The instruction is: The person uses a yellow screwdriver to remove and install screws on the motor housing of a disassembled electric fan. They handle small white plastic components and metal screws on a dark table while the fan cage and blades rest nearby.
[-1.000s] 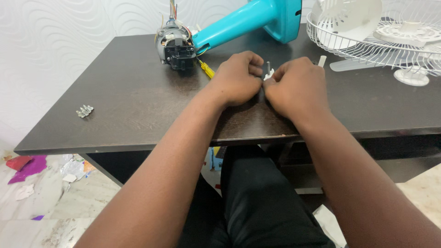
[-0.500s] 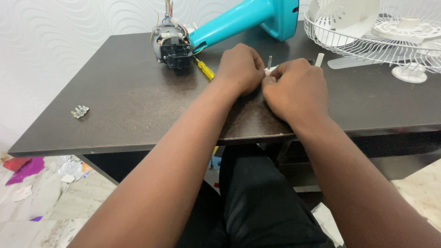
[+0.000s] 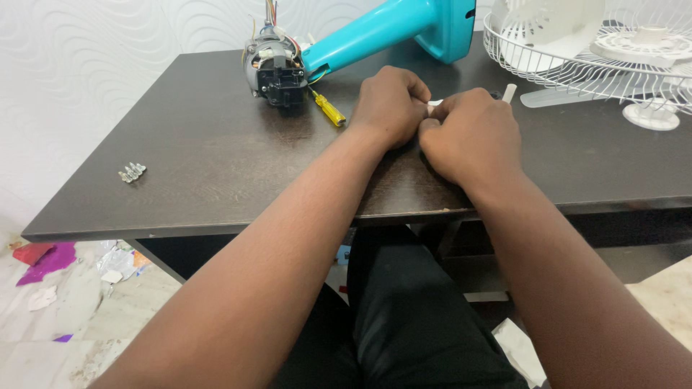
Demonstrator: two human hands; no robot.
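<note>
Both fists shifted rightward — left hand point(image 3: 391, 103), right hand point(image 3: 472, 133) pinching small white piece point(image 3: 434, 104)

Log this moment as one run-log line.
left hand and right hand: pinching small white part | screwdriver: lying on table | fan motor: beside it

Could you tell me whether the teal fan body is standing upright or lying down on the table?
Lying down. The teal fan body rests on its side across the dark table, its exposed motor near the yellow screwdriver.
</note>
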